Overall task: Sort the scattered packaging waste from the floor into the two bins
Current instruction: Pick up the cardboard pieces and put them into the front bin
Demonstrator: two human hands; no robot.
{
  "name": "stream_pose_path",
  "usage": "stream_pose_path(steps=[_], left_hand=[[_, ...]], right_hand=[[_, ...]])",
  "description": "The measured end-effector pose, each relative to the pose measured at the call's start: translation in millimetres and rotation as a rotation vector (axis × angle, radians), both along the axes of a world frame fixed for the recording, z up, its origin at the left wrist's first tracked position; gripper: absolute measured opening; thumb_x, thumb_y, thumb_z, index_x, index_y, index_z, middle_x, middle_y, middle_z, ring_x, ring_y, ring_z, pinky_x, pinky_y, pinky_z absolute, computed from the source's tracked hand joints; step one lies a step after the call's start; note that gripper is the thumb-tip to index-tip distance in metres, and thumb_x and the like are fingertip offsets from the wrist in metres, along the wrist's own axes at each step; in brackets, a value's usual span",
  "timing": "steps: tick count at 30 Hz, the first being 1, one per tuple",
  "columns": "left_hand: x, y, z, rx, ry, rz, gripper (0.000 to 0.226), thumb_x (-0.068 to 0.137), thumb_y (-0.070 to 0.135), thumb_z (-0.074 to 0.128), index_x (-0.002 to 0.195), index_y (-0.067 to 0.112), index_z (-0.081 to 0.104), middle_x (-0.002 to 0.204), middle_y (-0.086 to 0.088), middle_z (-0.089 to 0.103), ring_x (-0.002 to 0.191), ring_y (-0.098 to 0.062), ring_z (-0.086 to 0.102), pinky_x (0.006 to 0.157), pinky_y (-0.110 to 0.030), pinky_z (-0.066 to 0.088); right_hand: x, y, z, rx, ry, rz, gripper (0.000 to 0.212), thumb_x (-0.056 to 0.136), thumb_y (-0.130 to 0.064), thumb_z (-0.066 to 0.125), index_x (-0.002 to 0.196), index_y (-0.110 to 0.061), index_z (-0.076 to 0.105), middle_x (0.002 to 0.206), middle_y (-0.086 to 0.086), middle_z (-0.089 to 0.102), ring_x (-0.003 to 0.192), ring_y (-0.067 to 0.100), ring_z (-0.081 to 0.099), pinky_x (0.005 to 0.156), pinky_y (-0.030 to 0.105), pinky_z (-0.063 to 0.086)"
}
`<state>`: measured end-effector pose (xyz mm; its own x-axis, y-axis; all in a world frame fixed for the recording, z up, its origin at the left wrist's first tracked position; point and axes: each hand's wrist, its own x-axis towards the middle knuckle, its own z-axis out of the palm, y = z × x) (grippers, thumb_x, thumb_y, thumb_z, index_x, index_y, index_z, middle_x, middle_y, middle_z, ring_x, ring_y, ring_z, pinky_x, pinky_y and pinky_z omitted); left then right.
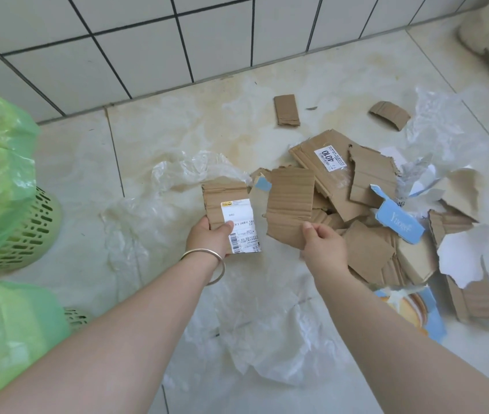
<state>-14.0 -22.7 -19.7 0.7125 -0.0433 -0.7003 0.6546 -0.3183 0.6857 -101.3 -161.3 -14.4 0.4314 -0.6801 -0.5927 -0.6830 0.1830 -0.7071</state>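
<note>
Floor: pale tile, strewn with packaging waste.
Two bins, far left, both lined with green bags: upper bin, lower bin, nearer the left arm than the right.
Clear plastic film: crumpled sheets spread under and beyond both arms.
Cardboard heap: torn brown pieces, right of centre, mixed with white paper and blue printed card.
Labelled cardboard piece: held off the floor, long axis running away from the body; left hand grips its near end, thumb over the white label.
Plain cardboard piece: right hand pinches its lower right corner.
Likely next: carry both leftward; bins lie left of both hands, well apart from the heap.
</note>
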Motion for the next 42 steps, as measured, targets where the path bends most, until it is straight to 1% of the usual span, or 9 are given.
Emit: stream_pose_path(steps=[4, 8, 13, 18, 22, 27, 30, 34, 42], left_hand=[[-9, -8, 2, 0.022, -0.023, 0.006, 0.011, 0.090, 0.011, 0.057, 0.095, 0.020, 0.058, 0.095, -0.007, 0.066, 0.084, -0.028, 0.064, 0.080, -0.044, 0.057], [-14, -15, 7, -0.047, -0.043, 0.009, 0.012, 0.091, 0.008, 0.055, 0.095, 0.019, 0.057, 0.084, -0.002, 0.065, 0.075, -0.026, 0.063, 0.066, -0.035, 0.057], [-10, -12, 0, 0.054, -0.154, 0.044, 0.003, 0.072, 0.029, 0.059, 0.075, 0.029, 0.060, 0.098, -0.006, 0.072, 0.093, -0.030, 0.069, 0.086, -0.049, 0.055], [-9, -4, -1, 0.091, -0.209, 0.084, 0.010, 0.081, 0.021, 0.058, 0.088, 0.028, 0.060, 0.101, -0.005, 0.071, 0.096, -0.030, 0.068, 0.088, -0.049, 0.054], [-16, -15, 3, 0.011, -0.174, 0.010, 0.018, 0.086, 0.013, 0.058, 0.080, 0.030, 0.058, 0.097, -0.003, 0.069, 0.096, -0.030, 0.068, 0.089, -0.049, 0.054], [-23, -35, 9, -0.148, -0.093, -0.001, 0.009, 0.092, 0.027, 0.055, 0.083, 0.025, 0.056, 0.096, -0.004, 0.066, 0.093, -0.026, 0.066, 0.086, -0.048, 0.056], [-23, -36, 4, -0.109, -0.174, -0.057, 0.013, 0.083, 0.024, 0.069, 0.094, 0.022, 0.061, 0.097, -0.003, 0.069, 0.093, -0.024, 0.068, 0.088, -0.039, 0.054], [-11, -32, -1, -0.027, -0.210, -0.006, 0.018, 0.080, 0.014, 0.071, 0.097, 0.013, 0.065, 0.092, -0.006, 0.067, 0.087, -0.022, 0.065, 0.082, -0.031, 0.051], [23, -47, -12, -0.114, -0.134, 0.036, 0.009, 0.086, 0.021, 0.066, 0.077, 0.023, 0.064, 0.087, 0.000, 0.069, 0.081, -0.020, 0.064, 0.081, -0.030, 0.050]], right_hand=[[-4, -11, 7, 0.063, -0.021, -0.008, 0.021, 0.097, -0.022, 0.047, 0.083, -0.015, 0.061, 0.073, 0.001, 0.055, 0.077, 0.021, 0.051, 0.078, 0.038, 0.049], [-3, -18, 9, 0.017, -0.038, -0.022, 0.015, 0.096, -0.022, 0.048, 0.099, -0.013, 0.059, 0.090, 0.004, 0.059, 0.084, 0.020, 0.056, 0.089, 0.046, 0.053], [-13, -18, 6, -0.040, -0.020, -0.074, 0.004, 0.096, -0.022, 0.045, 0.096, -0.019, 0.049, 0.079, -0.009, 0.050, 0.087, 0.029, 0.061, 0.087, 0.046, 0.052], [-23, -25, 4, -0.104, -0.051, -0.137, 0.004, 0.095, -0.015, 0.046, 0.093, -0.017, 0.048, 0.078, -0.006, 0.048, 0.081, 0.018, 0.047, 0.075, 0.029, 0.038], [-22, -23, 6, -0.040, -0.082, -0.129, 0.011, 0.094, -0.012, 0.049, 0.083, -0.015, 0.051, 0.086, 0.003, 0.051, 0.067, 0.012, 0.044, 0.060, 0.024, 0.035], [-14, -3, 6, 0.037, -0.090, 0.083, 0.011, 0.092, -0.012, 0.054, 0.083, -0.017, 0.058, 0.081, 0.002, 0.059, 0.075, 0.013, 0.053, 0.064, 0.020, 0.041], [-7, 10, 8, -0.004, -0.048, 0.252, 0.007, 0.089, -0.019, 0.060, 0.083, -0.021, 0.062, 0.078, -0.001, 0.063, 0.079, 0.017, 0.060, 0.070, 0.027, 0.047], [6, 7, 13, -0.191, 0.038, 0.391, 0.014, 0.089, -0.028, 0.058, 0.093, -0.021, 0.068, 0.082, -0.005, 0.062, 0.088, 0.017, 0.059, 0.076, 0.029, 0.045], [34, -63, 3, -0.862, 0.273, 0.430, 0.045, 0.083, -0.021, 0.055, 0.127, -0.018, 0.048, 0.134, 0.008, 0.043, 0.126, 0.028, 0.035, 0.098, 0.037, 0.031]])
